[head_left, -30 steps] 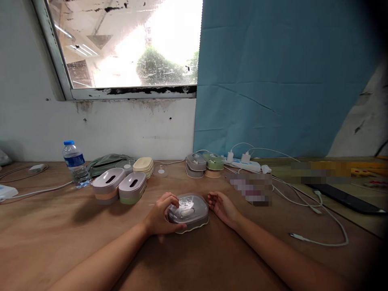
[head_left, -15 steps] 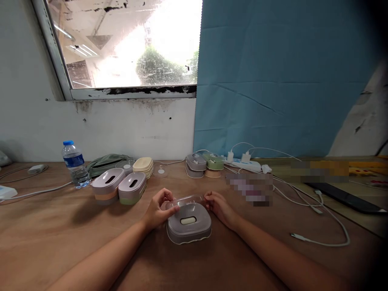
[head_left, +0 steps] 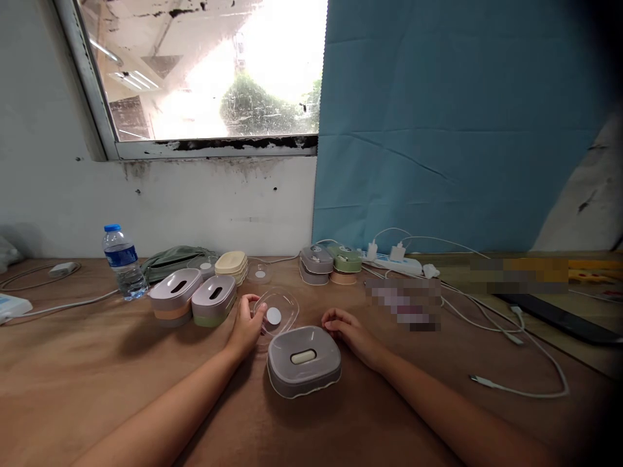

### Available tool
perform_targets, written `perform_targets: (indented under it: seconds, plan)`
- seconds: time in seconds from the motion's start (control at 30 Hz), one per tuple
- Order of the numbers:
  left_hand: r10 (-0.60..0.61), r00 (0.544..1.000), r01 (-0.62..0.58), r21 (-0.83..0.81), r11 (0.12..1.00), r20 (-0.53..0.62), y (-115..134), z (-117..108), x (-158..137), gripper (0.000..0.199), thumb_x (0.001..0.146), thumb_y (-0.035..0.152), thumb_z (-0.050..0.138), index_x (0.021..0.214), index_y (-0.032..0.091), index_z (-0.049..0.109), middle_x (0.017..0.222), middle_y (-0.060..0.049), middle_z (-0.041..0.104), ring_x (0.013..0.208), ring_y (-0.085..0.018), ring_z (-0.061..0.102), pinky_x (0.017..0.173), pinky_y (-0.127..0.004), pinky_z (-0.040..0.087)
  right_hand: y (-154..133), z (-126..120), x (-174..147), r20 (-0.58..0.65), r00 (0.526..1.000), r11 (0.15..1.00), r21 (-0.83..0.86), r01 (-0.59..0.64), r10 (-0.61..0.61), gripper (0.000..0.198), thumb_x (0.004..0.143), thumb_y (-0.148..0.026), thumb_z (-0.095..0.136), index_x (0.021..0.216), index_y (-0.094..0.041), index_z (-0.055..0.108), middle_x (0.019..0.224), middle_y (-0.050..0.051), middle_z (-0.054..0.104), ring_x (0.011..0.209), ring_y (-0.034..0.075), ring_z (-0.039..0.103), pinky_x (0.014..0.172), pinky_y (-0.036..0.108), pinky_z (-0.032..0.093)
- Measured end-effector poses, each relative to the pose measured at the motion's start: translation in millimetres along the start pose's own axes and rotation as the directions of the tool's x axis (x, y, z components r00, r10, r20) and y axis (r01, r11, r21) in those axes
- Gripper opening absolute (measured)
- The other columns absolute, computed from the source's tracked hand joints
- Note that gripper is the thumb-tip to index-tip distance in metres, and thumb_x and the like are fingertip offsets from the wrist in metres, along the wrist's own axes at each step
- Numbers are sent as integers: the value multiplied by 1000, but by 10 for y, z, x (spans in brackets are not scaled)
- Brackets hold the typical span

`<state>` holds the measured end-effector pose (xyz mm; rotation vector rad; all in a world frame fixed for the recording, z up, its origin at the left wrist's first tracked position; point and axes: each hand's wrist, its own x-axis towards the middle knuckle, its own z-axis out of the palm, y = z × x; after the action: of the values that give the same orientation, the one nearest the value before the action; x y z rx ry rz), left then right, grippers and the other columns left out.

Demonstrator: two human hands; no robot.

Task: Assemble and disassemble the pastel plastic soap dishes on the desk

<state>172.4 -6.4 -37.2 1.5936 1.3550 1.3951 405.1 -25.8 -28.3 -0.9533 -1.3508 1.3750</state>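
A clear plastic lid (head_left: 288,305) with a round white disc (head_left: 273,316) at its centre is tilted up behind the grey box. My left hand (head_left: 246,324) grips its left edge between thumb and fingers. The grey oval box (head_left: 304,363) stands on the table in front of me, with a cream-coloured piece (head_left: 303,356) showing in the slot of its top. By the box's back right corner is my right hand (head_left: 348,331), its fingers loosely curled and apart from the thumb, holding nothing I can see. Whether it touches the box is hard to tell.
Left of my hands stand two lilac-topped boxes (head_left: 214,301), a water bottle (head_left: 122,263), a green pouch (head_left: 175,259) and stacked cream lids (head_left: 232,264). Behind are a grey box (head_left: 315,263) and a green one (head_left: 345,259). White cables (head_left: 520,392) and a power strip (head_left: 394,263) lie right.
My right hand has let go of the clear lid. My left hand has carried the lid left and tipped it up, away from the grey box's top.
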Motion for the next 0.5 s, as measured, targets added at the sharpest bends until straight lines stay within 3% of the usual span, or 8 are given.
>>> perform_targets:
  seconds: [0.07, 0.13, 0.23, 0.3, 0.43, 0.5]
  plan:
    - [115, 993, -116, 179, 977, 17, -7, -15, -1, 26, 75, 35, 48, 94, 18, 45, 93, -6, 50, 77, -17, 55, 67, -32, 46, -10, 5, -5, -6, 1000, 1000, -21, 2, -2, 3, 63, -18, 57, 66, -17, 58, 60, -5, 53, 54, 9, 42, 56, 23, 31]
    - [223, 970, -244, 350, 904, 100, 22, -39, -21, 25, 70, 32, 54, 92, 19, 50, 104, -8, 47, 97, -22, 47, 85, -38, 38, -18, 11, -7, -12, 1000, 999, -36, -5, 4, 3, 63, -19, 58, 65, -18, 58, 60, -5, 53, 54, 9, 42, 55, 23, 31]
    - [272, 922, -376, 466, 801, 277, 114, -94, -59, 22, 67, 33, 57, 86, 22, 56, 106, -6, 50, 106, -26, 39, 92, -43, 28, -28, 22, -10, -23, 1000, 999, -48, -20, 19, 3, 63, -19, 59, 65, -18, 58, 60, -5, 53, 54, 9, 42, 54, 23, 31]
    - [297, 857, -476, 427, 769, 420, 171, -146, -62, 14, 71, 29, 53, 82, 22, 58, 98, -4, 55, 101, -24, 41, 91, -40, 28, -36, 31, -14, -33, 999, 998, -56, -29, 27, 3, 62, -19, 60, 64, -18, 57, 59, -5, 53, 54, 9, 42, 54, 23, 31]
    - [345, 651, -636, 238, 734, 677, 193, -262, 3, 20, 70, 13, 43, 78, 20, 59, 81, -1, 60, 83, -17, 51, 86, -31, 32, -51, 49, -27, -42, 999, 997, -71, -34, 31, 4, 61, -19, 60, 64, -18, 57, 59, -5, 54, 54, 10, 43, 54, 23, 31]
    - [346, 617, -653, 215, 726, 706, 170, -307, 41, 23, 67, 10, 43, 80, 20, 59, 81, -1, 60, 79, -16, 52, 82, -29, 34, -57, 54, -31, -45, 998, 996, -74, -46, 43, 4, 61, -19, 60, 64, -18, 57, 60, -5, 54, 55, 10, 43, 53, 23, 30]
